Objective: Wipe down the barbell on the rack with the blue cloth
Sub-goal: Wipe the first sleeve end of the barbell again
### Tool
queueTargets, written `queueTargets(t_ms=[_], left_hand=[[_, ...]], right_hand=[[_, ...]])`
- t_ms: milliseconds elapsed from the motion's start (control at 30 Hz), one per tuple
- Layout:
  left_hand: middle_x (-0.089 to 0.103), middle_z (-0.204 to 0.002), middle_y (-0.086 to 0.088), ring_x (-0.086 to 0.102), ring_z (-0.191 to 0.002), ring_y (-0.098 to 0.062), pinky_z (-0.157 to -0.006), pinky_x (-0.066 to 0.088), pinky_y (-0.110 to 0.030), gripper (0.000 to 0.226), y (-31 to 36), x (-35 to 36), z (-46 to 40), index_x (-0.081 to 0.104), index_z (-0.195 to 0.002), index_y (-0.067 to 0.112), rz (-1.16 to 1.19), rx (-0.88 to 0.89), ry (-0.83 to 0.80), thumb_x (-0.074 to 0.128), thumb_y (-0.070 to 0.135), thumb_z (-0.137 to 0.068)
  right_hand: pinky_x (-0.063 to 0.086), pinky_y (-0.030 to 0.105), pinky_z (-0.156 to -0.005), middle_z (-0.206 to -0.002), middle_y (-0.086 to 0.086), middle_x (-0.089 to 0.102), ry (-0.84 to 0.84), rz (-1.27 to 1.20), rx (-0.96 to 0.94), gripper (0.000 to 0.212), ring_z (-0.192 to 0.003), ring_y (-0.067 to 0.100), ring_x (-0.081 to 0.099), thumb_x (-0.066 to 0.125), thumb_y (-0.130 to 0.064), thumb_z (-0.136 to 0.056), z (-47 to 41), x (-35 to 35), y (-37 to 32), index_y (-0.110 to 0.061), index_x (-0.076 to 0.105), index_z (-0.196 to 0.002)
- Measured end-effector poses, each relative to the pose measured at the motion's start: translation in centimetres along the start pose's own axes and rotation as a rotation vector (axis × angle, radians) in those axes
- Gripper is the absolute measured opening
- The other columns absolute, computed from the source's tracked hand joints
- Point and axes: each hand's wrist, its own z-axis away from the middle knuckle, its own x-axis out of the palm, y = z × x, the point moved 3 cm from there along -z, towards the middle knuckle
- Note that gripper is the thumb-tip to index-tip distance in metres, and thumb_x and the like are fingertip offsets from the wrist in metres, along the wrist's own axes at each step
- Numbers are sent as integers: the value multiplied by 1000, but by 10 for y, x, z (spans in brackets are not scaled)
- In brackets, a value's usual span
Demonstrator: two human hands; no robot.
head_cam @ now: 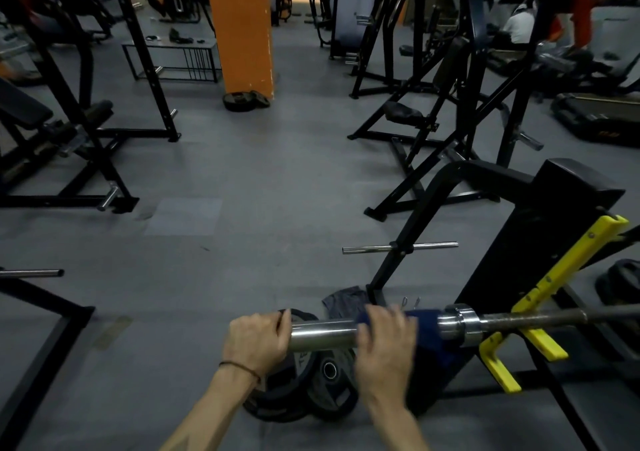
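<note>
A dim gym with a grey rubber floor [214, 159] spreads out ahead, crowded with black steel frames and an orange pillar [242, 27] at the back.

The left hand [256, 341] is clenched around the very end of the barbell [323, 334], fingers curled over the top of the smooth, shiny chrome sleeve, so the tip of the sleeve is hidden inside the grip. A thin dark band circles that wrist. Just to the right of this grip, the right hand [386, 345] grasps the blue cloth [424, 326], which is wrapped round the sleeve; the hand is slightly blurred, and the palm side and the cloth beneath it cannot be seen. The cloth looks soft and dark blue, with a loose fold hanging below the bar.

Further right of the grip comes the thick polished collar, then the duller, rougher shaft, which lies across a yellow hook [540, 298] of the black rack [540, 242] and runs off the right edge. Below the hands, round black weight plates [311, 384] lie on the floor, partly covered by the forearms. Beyond the grip a crumpled grey rag [343, 303] sits by the rack's foot. Far-off figures at top right are too blurred to make out.
</note>
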Motion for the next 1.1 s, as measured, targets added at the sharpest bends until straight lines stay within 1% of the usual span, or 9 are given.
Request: queueTargets(t_ms=[167,233,367,467,600,733,833,1000,1100], left_hand=[[67,-65,-6,64,-61,-29,-57,46,-35,52,-4,3,-10,67,-66,14,46,-34,-143,40,39,-103],[66,-70,-1,63,-63,-24,-66,51,-38,41,-5,3,9,69,-73,17,100,83,15,43,35,-99],[67,-120,-6,59,-113,-24,-110,37,-41,39,-11,10,40,69,-119,10,163,185,178,44,31,-99],[63,-131,-9,53,-126,-25,-120,27,-38,43,-14,12,42,64,-128,7,195,186,206,45,32,-99],[63,-131,-10,54,-127,-26,-122,20,-31,45,-18,13,43,64,-127,8,223,213,181,39,37,-104],[62,-132,-9,50,-128,-25,-122,23,-32,53,-28,15,52,61,-129,6,251,181,186,35,47,-106],[61,-131,-8,50,-128,-23,-120,26,-32,53,-37,18,58,59,-131,8,255,176,205,35,48,-107],[59,-129,-7,52,-124,-24,-117,27,-29,49,-47,30,55,53,-132,14,236,215,222,32,50,-107],[62,-122,-10,52,-119,-25,-115,29,-30,48,-50,32,52,51,-131,12,207,244,273,34,49,-107]], right_hand=[[21,42,-124,-151,2,51,-174,75,-464,52,-144,21,42,32,-44,-108,11,0,4,-17,49,-150],[27,48,-121,-145,8,56,-64,115,-283,54,-140,26,46,29,-44,-108,-7,-22,50,-13,55,-144],[24,58,-120,-141,13,58,70,72,100,53,-143,34,40,31,-40,-106,-10,-24,56,-5,60,-134],[13,51,-125,-153,7,48,-30,-33,-94,53,-151,28,29,36,-42,-105,20,11,-20,-10,52,-144],[21,46,-123,-165,0,32,-195,62,-524,57,-153,21,26,36,-45,-106,31,14,-21,-17,39,-156],[21,53,-122,-157,5,44,-10,102,-168,55,-150,25,31,31,-43,-107,4,-19,46,-13,49,-148],[11,54,-125,-150,8,50,64,15,68,52,-150,30,29,32,-41,-105,12,-3,11,-11,54,-142],[14,44,-126,-162,-4,35,-158,39,-455,56,-152,22,29,34,-46,-106,41,29,-49,-21,40,-155],[21,49,-124,-157,2,44,-70,98,-401,51,-147,24,38,37,-42,-106,11,5,11,-17,50,-149]])
